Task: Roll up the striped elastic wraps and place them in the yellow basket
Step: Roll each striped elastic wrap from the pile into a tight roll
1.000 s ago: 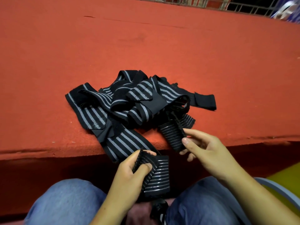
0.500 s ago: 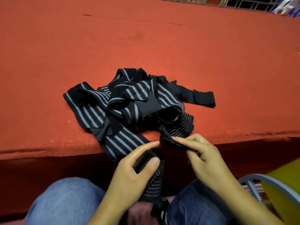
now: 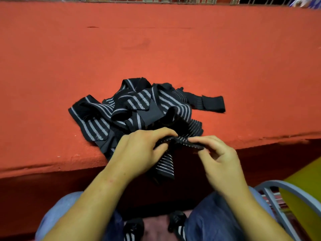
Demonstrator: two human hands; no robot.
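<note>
- We look down from head height at a red felt-like tabletop (image 3: 156, 49), with its near edge running across the middle of the view.
- A tangled pile of wraps (image 3: 132, 108), black with grey stripes, lies on the tabletop close to that near edge. One plain black end trails out to the right.
- The left hand (image 3: 139, 150) is curled, its thumb and fingers pinching one striped elastic wrap (image 3: 184, 141) just in front of the pile.
- The right hand (image 3: 220, 160) pinches the same wrap a little further right, between thumb and forefinger, with the other fingers bent beneath.
- The wrap is stretched short and edge-on between the two hands. A loose length hangs down from the left hand, over the table edge.
- Below, we see knees in blue jeans (image 3: 217, 221), and more striped fabric (image 3: 132, 230) lies low between them.
- At the lower right stand a grey metal frame (image 3: 278, 185) and a yellow surface (image 3: 309, 197); we cannot tell what the yellow belongs to.
</note>
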